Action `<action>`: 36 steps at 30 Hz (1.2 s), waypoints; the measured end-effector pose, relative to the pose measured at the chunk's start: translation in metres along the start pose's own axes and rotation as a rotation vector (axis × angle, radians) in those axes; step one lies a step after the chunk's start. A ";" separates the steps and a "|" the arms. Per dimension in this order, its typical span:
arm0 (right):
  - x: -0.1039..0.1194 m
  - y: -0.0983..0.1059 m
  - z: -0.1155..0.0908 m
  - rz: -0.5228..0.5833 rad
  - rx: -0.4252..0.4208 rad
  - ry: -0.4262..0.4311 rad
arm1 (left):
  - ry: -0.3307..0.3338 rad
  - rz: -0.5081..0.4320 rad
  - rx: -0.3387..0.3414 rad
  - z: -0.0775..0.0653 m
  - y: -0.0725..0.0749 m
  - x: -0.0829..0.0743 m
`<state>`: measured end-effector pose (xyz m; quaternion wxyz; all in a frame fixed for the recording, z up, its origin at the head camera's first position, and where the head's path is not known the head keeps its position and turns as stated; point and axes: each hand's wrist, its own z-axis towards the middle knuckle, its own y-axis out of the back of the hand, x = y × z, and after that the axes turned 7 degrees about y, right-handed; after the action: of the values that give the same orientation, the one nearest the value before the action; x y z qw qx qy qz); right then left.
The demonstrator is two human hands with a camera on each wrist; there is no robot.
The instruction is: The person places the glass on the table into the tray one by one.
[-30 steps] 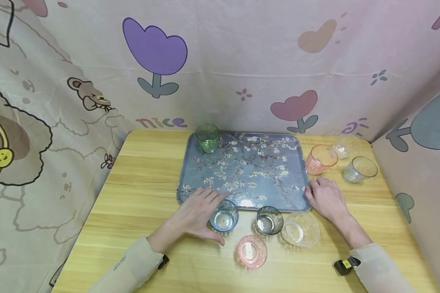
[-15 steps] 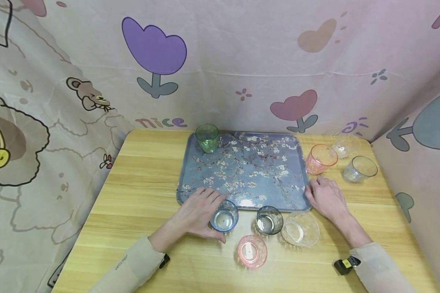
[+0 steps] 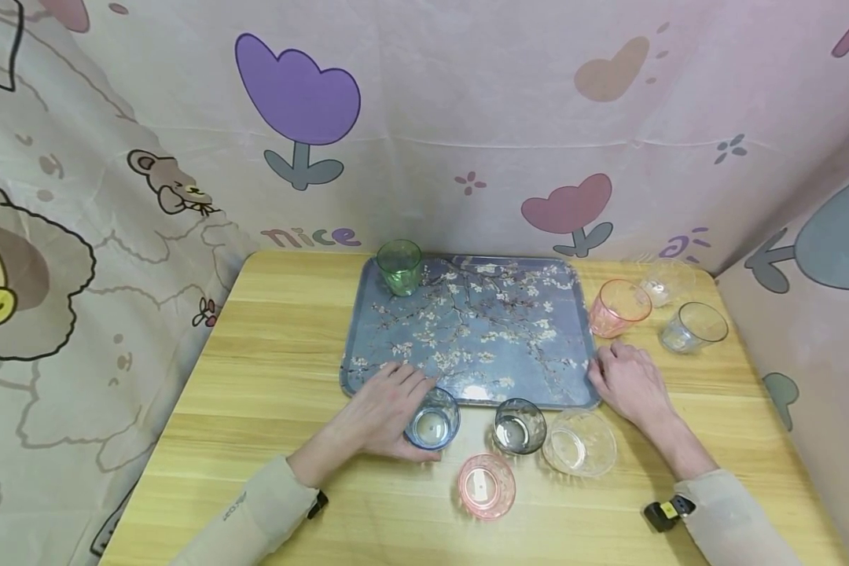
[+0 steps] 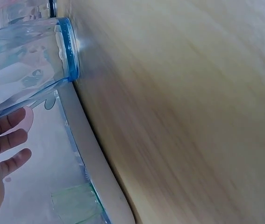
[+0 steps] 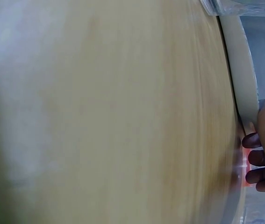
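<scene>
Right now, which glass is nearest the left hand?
The blue glass, just in front of the tray: it's the only one with the left hand around it.

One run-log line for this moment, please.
left hand: around blue glass | blue glass: outside tray | right hand: at tray's near right corner | green glass: on tray

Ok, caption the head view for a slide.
Left fingers around a blue glass, right fingers at the corner of a blossom tray.
</scene>
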<state>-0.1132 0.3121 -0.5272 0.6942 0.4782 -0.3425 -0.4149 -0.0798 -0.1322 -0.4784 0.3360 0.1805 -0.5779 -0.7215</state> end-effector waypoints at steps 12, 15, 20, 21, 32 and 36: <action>0.000 0.000 0.000 0.004 -0.007 -0.001 | -0.011 -0.003 -0.030 0.000 -0.001 0.001; 0.000 -0.001 0.001 0.002 -0.009 0.001 | -0.020 -0.009 -0.043 0.000 -0.002 0.002; 0.000 -0.001 0.001 0.002 -0.001 -0.001 | -0.034 -0.019 -0.058 0.000 -0.002 0.002; 0.000 -0.001 0.001 0.002 0.000 -0.002 | -0.036 -0.021 -0.061 0.000 -0.002 0.002; -0.001 -0.001 0.001 -0.002 -0.008 0.009 | -0.046 -0.012 -0.095 0.003 0.000 0.004; -0.001 -0.001 0.000 -0.001 -0.006 0.005 | -0.045 -0.015 -0.104 0.004 0.002 0.005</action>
<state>-0.1140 0.3124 -0.5286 0.6963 0.4773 -0.3394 -0.4148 -0.0856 -0.1329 -0.4744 0.3262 0.1507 -0.5456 -0.7571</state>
